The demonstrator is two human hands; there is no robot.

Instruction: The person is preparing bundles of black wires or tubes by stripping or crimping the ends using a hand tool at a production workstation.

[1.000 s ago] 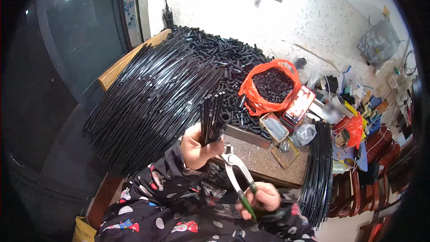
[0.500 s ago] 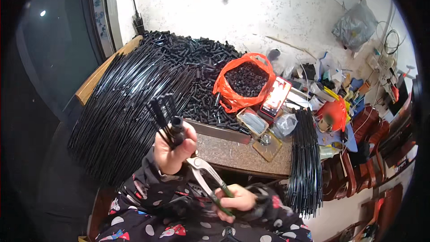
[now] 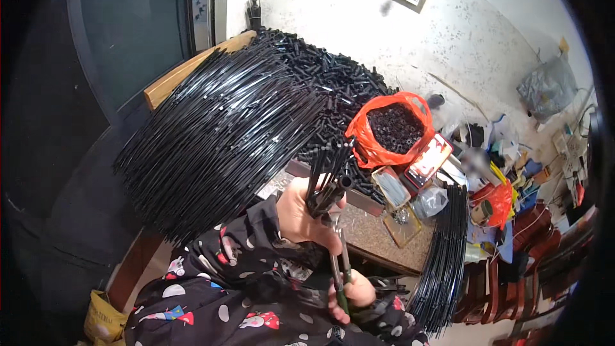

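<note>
My left hand [image 3: 296, 221] is closed around a short black tube [image 3: 332, 193] with an open round end. Several thin black rods [image 3: 328, 157] stick up from the same grip. A pair of pliers [image 3: 336, 274] with green handles is in my right hand [image 3: 356, 291], whose fingers wrap the handles. The pliers' jaws meet the lower part of the tube, partly hidden by my left fingers; whether they bite on it I cannot make out.
Long black rods [image 3: 211, 128] fan out at the left, beside heaped black tubes [image 3: 320, 64]. A red bag [image 3: 368, 144] of small black parts, a lit phone [image 3: 430, 159], a box of pins [image 3: 391, 187] and another rod bundle [image 3: 441, 256] lie rightward on the table [image 3: 365, 234].
The view has turned left, so the table shifts rightward. The pliers' handles have come closer together, and the pliers stand more upright. Both hands keep their holds.
</note>
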